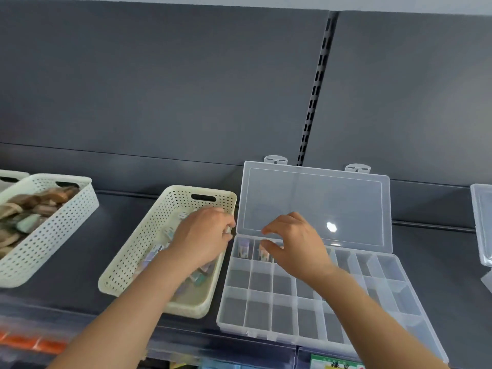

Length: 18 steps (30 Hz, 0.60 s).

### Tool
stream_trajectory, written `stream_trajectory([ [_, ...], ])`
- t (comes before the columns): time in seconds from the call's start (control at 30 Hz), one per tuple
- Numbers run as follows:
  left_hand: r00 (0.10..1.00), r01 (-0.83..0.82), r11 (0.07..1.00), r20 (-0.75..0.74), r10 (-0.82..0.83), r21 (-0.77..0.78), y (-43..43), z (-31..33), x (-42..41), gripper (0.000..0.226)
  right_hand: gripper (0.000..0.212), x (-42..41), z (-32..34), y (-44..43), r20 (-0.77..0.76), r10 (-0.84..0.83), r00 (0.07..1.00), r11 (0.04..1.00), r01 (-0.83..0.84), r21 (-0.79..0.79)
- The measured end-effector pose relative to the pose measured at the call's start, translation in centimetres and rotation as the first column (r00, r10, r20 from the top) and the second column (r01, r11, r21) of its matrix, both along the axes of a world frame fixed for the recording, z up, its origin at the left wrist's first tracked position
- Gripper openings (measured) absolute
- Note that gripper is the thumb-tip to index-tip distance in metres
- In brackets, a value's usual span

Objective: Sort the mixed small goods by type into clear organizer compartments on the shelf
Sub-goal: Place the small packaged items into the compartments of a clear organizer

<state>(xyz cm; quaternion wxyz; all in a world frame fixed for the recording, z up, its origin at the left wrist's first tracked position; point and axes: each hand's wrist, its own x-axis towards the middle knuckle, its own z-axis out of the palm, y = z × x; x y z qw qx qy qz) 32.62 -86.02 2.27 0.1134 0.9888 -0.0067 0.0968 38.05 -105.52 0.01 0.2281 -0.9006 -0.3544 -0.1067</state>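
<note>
A clear organizer box (pixel 266 304) lies open on the dark shelf, its lid (pixel 314 206) leaning back against the wall. Two small wrapped goods (pixel 244 249) stand in its far-left compartments. Left of it sits a cream perforated basket (pixel 149 243) with several small wrapped goods (pixel 198 275) inside. My left hand (pixel 202 235) reaches into the basket's far end, fingers curled on a small pale item that is mostly hidden. My right hand (pixel 295 243) hovers over the organizer's back row, fingers apart, holding nothing.
A second cream basket (pixel 53 230) full of brownish packets stands at the far left, with another basket edge behind it. Another clear box (pixel 483 225) shows at the right edge. Orange packs (pixel 29 342) and labels lie on the shelf below.
</note>
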Motion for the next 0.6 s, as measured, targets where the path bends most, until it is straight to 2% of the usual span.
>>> stream_trajectory([
  [0.07,0.983,-0.092,0.993,-0.154,0.103,0.079,2.4,0.4,-1.5,0.02,0.018,-0.7,0.3,2.2,0.001,0.087,0.996,0.996,-0.087,0.008],
  [0.17,0.891,-0.175,0.962,-0.382,0.245,0.211,5.6,0.2,-3.6,0.024,0.022,-2.1,0.5,5.6,-0.008,0.215,0.977,0.974,-0.215,-0.065],
  [0.23,0.832,-0.199,0.947,-0.467,0.299,0.251,7.0,-0.3,-4.7,0.023,0.024,-3.0,0.6,7.8,-0.022,0.298,0.954,0.945,-0.298,-0.138],
  [0.33,0.779,-0.207,0.941,-0.538,0.324,0.267,8.1,-1.6,-6.1,0.022,0.027,-4.2,0.3,10.9,-0.081,0.386,0.919,0.864,-0.391,-0.317],
  [0.43,0.774,-0.239,0.946,-0.545,0.321,0.219,8.5,-3.2,-6.9,0.018,0.033,-4.9,-0.6,13.4,-0.138,0.387,0.911,0.763,-0.401,-0.506],
  [0.6,0.757,-0.327,0.941,-0.574,0.313,0.082,8.9,-4.1,-6.9,0.015,0.044,-4.9,-1.9,15.6,-0.142,0.342,0.929,0.698,-0.352,-0.624],
])
